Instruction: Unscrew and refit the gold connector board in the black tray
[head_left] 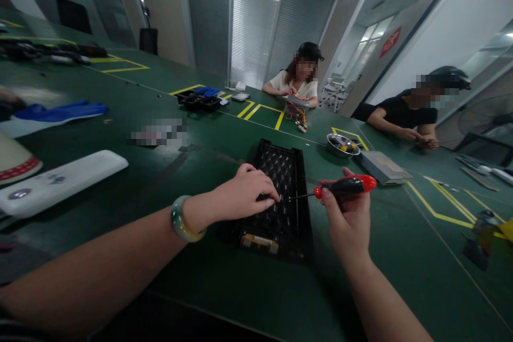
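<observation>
A black rectangular casing (300,181) with a quilted-looking dark inside lies on the green table in front of me. Toward its near end sits a yellow-orange part (259,243). My right hand (349,219) grips a red and black screwdriver (347,186), held almost level. Its shaft points left over the casing, with the tip close to my left fingers. My left hand (250,192) rests over the casing's left side, thumb and forefinger drawn together near the screwdriver tip. Whatever may be between those fingers is too small to make out.
Left lies a long white plastic piece (68,179), with a blue glove (60,110) beyond. Farther back are a black tray (200,100), a metal bowl (343,146) of small parts and a grey box (383,167). Two people (294,77) sit across the table.
</observation>
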The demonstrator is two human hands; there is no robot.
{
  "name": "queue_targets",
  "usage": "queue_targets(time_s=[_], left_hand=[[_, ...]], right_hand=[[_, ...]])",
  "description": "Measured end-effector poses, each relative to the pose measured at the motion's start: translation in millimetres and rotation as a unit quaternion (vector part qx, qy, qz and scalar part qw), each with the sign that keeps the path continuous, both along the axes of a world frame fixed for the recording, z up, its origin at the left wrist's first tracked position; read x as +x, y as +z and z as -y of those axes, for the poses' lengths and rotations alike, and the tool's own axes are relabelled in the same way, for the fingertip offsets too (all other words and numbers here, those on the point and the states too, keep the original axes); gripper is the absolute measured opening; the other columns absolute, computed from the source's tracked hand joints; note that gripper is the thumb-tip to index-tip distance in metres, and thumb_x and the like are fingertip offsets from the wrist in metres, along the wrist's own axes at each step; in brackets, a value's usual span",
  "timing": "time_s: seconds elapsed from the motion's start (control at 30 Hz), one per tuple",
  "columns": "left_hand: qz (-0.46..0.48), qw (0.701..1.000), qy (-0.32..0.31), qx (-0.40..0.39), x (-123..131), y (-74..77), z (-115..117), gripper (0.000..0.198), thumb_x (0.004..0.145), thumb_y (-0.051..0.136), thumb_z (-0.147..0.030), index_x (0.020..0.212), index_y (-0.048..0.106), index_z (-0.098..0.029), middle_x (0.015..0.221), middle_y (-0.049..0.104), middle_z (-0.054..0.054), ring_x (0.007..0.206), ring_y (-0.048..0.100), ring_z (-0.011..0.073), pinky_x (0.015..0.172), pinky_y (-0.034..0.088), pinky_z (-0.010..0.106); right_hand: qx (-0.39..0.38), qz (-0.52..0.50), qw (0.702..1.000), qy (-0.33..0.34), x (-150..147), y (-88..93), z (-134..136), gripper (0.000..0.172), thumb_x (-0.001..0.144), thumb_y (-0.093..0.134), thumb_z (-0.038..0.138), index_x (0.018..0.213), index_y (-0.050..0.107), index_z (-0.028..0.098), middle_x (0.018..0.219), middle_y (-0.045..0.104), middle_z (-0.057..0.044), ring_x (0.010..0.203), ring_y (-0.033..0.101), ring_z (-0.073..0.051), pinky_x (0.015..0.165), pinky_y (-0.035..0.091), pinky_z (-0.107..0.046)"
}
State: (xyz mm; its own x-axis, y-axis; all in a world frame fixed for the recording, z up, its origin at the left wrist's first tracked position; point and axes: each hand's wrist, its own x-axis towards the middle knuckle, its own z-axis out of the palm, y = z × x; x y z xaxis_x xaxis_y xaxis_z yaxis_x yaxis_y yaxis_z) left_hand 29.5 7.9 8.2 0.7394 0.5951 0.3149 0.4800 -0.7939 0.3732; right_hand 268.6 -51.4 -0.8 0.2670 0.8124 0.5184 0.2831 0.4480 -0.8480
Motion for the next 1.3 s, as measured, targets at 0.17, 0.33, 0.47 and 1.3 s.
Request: queue_targets(time_s=[0.17, 0.33, 0.47, 1.3], left_hand=[[0.001, 1.000, 0.018, 0.002, -1, -4.5, -3, 0.017, 0.093, 0.058, -0.026, 0.100, 0.073, -0.029, 0.105, 0.075, -0.003, 0.100, 0.061, 0.0185, 0.095, 0.020, 0.040], [-0.015, 1.000, 0.013, -0.007, 0, -4.0, -3, 0.017, 0.094, 0.057, -0.027, 0.100, 0.073, -0.029, 0.105, 0.075, -0.003, 0.099, 0.061, 0.0175, 0.094, 0.020, 0.038], [-0.019, 1.000, 0.005, -0.013, 1, -3.2, -1, 0.017, 0.094, 0.057, -0.028, 0.099, 0.073, -0.028, 0.105, 0.074, -0.004, 0.101, 0.061, 0.0167, 0.093, 0.021, 0.037], [-0.001, 1.000, -0.005, -0.013, 1, -6.2, -1, 0.016, 0.093, 0.057, -0.028, 0.096, 0.073, -0.027, 0.105, 0.074, -0.003, 0.101, 0.060, 0.0176, 0.096, 0.019, 0.038]], right_hand=[[0.015, -0.049, 0.998, -0.024, 3, 7.2, 2, 0.055, 0.084, 0.074, 0.030, 0.132, 0.050, 0.025, 0.101, 0.071, -0.005, 0.081, 0.063, -0.017, 0.076, 0.050, -0.032], [-0.036, -0.210, 0.977, -0.013, 10, 10.1, -5, 0.044, 0.075, 0.074, 0.025, 0.116, 0.059, 0.019, 0.082, 0.071, -0.002, 0.057, 0.048, -0.008, 0.058, 0.042, -0.020], [-0.131, -0.303, 0.944, -0.019, 11, 8.6, -12, 0.045, 0.061, 0.073, 0.026, 0.104, 0.060, 0.015, 0.070, 0.067, -0.001, 0.052, 0.043, -0.008, 0.047, 0.035, -0.017], [-0.214, -0.292, 0.932, 0.001, 7, -1.3, -15, 0.043, 0.059, 0.069, 0.026, 0.099, 0.058, 0.014, 0.069, 0.064, -0.002, 0.057, 0.050, -0.010, 0.042, 0.032, -0.014]])
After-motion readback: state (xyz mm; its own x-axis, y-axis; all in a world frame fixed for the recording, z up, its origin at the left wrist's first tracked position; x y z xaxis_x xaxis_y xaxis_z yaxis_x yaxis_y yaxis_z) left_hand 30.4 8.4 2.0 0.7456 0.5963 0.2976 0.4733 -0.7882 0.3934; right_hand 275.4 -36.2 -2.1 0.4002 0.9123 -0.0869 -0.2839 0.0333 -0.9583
